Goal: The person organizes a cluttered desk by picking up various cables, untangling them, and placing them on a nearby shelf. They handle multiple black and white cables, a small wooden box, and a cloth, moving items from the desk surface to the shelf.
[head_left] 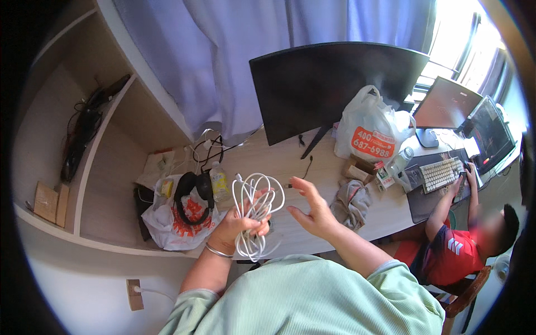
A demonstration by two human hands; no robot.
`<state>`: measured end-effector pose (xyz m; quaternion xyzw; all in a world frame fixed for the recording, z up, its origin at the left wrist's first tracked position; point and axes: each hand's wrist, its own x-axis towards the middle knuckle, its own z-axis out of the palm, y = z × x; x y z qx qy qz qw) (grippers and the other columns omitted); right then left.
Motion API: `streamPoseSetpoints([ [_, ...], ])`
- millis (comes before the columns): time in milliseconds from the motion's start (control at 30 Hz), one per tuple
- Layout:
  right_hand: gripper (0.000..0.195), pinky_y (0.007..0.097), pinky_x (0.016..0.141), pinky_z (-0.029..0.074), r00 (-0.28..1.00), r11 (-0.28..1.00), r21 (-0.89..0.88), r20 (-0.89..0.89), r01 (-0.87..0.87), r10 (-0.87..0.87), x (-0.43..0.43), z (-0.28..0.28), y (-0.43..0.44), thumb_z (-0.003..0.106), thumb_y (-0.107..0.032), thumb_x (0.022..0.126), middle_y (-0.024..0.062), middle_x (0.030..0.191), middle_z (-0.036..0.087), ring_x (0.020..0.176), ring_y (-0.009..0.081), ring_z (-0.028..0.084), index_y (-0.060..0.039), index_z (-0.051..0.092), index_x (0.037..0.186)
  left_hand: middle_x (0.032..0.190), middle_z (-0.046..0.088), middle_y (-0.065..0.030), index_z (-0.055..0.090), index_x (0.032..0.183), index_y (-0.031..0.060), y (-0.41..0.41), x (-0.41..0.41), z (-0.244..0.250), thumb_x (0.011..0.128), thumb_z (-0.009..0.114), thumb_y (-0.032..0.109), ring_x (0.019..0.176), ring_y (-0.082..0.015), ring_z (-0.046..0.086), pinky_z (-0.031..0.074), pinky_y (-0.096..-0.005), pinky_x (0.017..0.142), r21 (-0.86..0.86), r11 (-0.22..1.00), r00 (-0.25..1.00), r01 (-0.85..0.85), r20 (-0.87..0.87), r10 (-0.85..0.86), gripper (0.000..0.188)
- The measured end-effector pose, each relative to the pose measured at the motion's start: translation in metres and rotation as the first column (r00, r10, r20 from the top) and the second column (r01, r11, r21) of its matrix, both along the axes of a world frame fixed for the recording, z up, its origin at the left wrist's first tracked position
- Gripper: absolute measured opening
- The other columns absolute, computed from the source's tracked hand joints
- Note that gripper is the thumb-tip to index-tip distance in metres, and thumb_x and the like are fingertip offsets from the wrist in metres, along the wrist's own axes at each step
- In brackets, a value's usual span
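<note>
A coiled white cable (253,197) hangs in several loops from my left hand (245,224), whose fingers are closed around its middle. One plug of the cable (239,178) sticks up at the top left of the bundle. Just right of the loops, my right hand (312,209) is raised with its fingers apart and holds nothing. Behind that hand, a short black cable (308,167) lies on the pale wooden desk (276,157). Left of the bundle stand a drink bottle (219,182) and black headphones (194,197) on a plastic bag (167,230).
A large black monitor (331,88) stands at the back. To the right are a full plastic bag (368,125), an open small box (359,167), a grey cloth (351,203) and a glass jar (403,159). A seated person (456,255) uses a keyboard (441,173). Shelves (113,184) border the left.
</note>
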<state>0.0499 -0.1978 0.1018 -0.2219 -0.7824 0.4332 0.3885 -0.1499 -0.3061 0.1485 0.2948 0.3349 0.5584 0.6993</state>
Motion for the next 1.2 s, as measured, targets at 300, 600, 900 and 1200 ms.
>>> streamPoseSetpoints([
  [300,0.044,0.0403,0.081,0.049,0.909,0.914,-0.093,0.102,-0.396,0.404,-0.05,-0.038,0.01,0.069,-0.024,0.088,0.0183,0.11,0.059,0.1,0.0344,0.059,-0.0057,0.052,0.123,0.076,0.046,-0.0016,0.028,0.146,0.0004,0.007,-0.003,0.005,0.074,0.068,-0.003,0.059,-0.0101,0.045,0.037,-0.0279,0.054,0.274,0.954,0.942,0.119,0.272,-0.196,0.082],
  [600,0.021,0.0351,0.062,0.05,0.946,0.929,-0.189,-0.003,-0.318,0.324,-0.079,-0.013,0.014,0.058,-0.016,0.094,0.0142,0.078,0.064,0.064,0.0274,0.063,-0.003,0.056,0.109,0.075,0.048,-0.0028,0.04,0.135,0.003,0.005,-0.008,0.02,0.072,0.07,-0.004,0.06,-0.011,0.048,0.036,-0.0295,0.054,0.326,0.944,0.962,0.043,0.241,-0.127,0.07],
  [900,0.035,0.0422,0.048,0.05,0.94,0.919,0.32,0.317,-0.232,0.127,-0.07,0.013,-0.016,0.057,-0.015,0.087,0.0131,0.07,0.065,0.058,0.0318,0.065,-0.0023,0.05,0.118,0.083,0.06,-0.006,0.056,0.108,0.0039,0.017,0.006,-0.008,0.086,0.063,0.011,0.079,-0.0127,0.058,0.049,-0.0283,0.074,0.067,0.797,0.758,-0.6,-0.271,0.594,0.024],
  [1200,0.041,0.04,0.077,0.049,0.93,0.842,0.419,0.281,-0.34,0.236,-0.046,-0.015,-0.009,0.063,-0.008,0.077,0.0069,0.087,0.064,0.077,0.0248,0.064,-0.0033,0.059,0.118,0.061,0.048,-0.0007,0.05,0.07,0.011,-0.003,-0.072,-0.019,0.092,0.058,0.018,0.056,-0.01,0.049,0.041,-0.0261,0.055,-0.053,0.764,0.761,-0.643,0.071,0.645,0.024],
])
